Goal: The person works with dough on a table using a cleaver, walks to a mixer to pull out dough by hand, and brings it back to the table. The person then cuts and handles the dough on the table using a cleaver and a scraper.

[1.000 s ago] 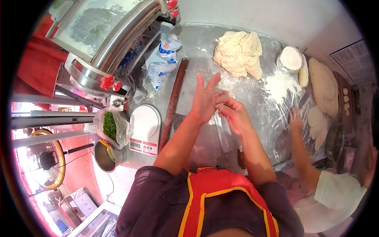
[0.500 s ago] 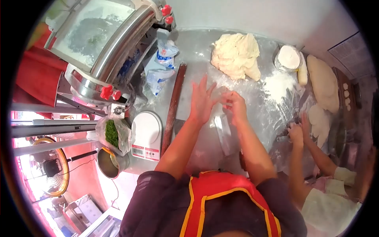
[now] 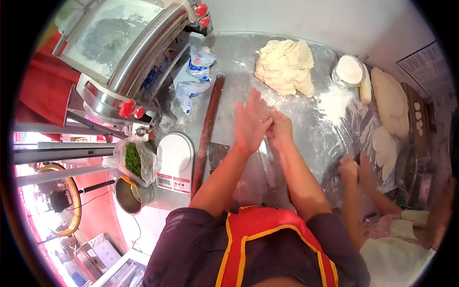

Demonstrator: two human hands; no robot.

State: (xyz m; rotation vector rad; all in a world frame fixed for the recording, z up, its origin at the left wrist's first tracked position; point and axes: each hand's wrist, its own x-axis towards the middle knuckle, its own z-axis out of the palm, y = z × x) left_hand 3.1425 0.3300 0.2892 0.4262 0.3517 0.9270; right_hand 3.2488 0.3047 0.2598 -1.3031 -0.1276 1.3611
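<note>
My left hand (image 3: 251,124) is raised over the steel worktop (image 3: 239,67), palm flat and fingers stretched out. Against its thumb side, my right hand (image 3: 282,128) has its fingers curled in, seemingly round the left thumb; anything smaller between them is hidden. Beyond both hands lies a large rough lump of dough (image 3: 285,67). Under my forearms there is a pale, shiny flat blade (image 3: 267,165), partly covered by the right wrist. To the left rests a long brown rolling pin (image 3: 208,129). Loose flour (image 3: 331,106) is scattered right of the dough.
On the left stand a dough-rolling machine (image 3: 138,52), blue-white plastic bags (image 3: 193,81), a white scale (image 3: 175,153), a bag of chopped greens (image 3: 134,160) and a metal pot (image 3: 131,195). A flour bowl (image 3: 349,71) and more dough (image 3: 389,100) are right, beside a co-worker's hands (image 3: 351,170).
My hands have come together: the right fingers now meet the left thumb, and the left palm is flatter. The co-worker's hands have shifted slightly and are blurred.
</note>
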